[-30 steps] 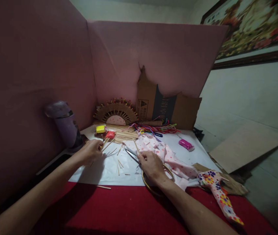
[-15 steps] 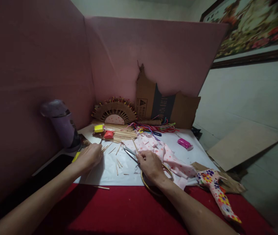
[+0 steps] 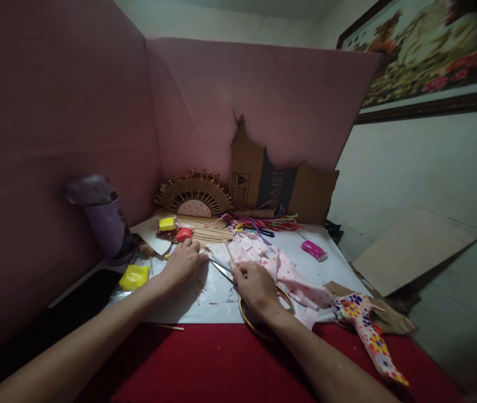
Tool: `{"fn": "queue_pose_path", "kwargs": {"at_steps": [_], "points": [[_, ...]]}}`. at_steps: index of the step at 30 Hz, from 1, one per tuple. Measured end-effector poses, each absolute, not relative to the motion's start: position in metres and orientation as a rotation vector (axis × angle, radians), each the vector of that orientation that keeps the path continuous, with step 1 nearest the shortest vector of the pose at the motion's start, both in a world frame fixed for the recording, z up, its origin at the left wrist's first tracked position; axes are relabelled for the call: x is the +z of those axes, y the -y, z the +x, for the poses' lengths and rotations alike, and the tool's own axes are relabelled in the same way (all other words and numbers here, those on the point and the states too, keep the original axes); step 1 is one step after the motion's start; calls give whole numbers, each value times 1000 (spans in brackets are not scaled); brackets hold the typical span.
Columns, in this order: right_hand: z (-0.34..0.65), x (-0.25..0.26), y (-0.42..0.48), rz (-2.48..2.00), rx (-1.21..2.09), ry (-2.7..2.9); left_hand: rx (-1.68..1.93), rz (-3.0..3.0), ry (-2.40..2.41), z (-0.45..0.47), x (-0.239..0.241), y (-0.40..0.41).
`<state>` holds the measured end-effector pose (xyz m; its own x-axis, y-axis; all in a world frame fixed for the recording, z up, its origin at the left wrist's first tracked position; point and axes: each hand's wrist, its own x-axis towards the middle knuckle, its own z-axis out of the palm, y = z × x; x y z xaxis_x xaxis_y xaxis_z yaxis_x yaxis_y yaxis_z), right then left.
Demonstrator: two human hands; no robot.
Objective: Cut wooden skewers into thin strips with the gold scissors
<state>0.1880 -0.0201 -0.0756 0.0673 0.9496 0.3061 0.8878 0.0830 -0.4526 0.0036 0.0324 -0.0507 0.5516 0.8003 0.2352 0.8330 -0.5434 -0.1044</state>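
Note:
My left hand lies palm down on the white paper sheet, fingers bent over loose short wooden sticks; what they grip is hidden. My right hand is closed on a thin wooden stick that points up and away from the fingers. It rests over the gold handles of a pair of scissors, whose blades point left toward my left hand. Just right of my right hand, a pink dotted cloth lies crumpled.
Purple bottle at left, a yellow packet beside it. Behind: yellow and red packets, stick bundle, cardboard fan, torn box, coloured cords, pink packet. Floral cloth piece on the red tabletop.
My left hand has moved right, from the paper's left edge to the middle beside the scissor blades, uncovering the yellow packet. My right hand has stayed on the scissors with its stick.

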Motion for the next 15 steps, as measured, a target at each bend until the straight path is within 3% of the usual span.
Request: {"fn": "queue_pose_path", "kwargs": {"at_steps": [9, 15], "points": [[187, -71, 23, -1837, 166, 1807, -142, -2546, 1380, -29, -42, -18], [187, -72, 23, -1835, 160, 1817, -354, -2456, 1697, -61, -36, -14]]}}
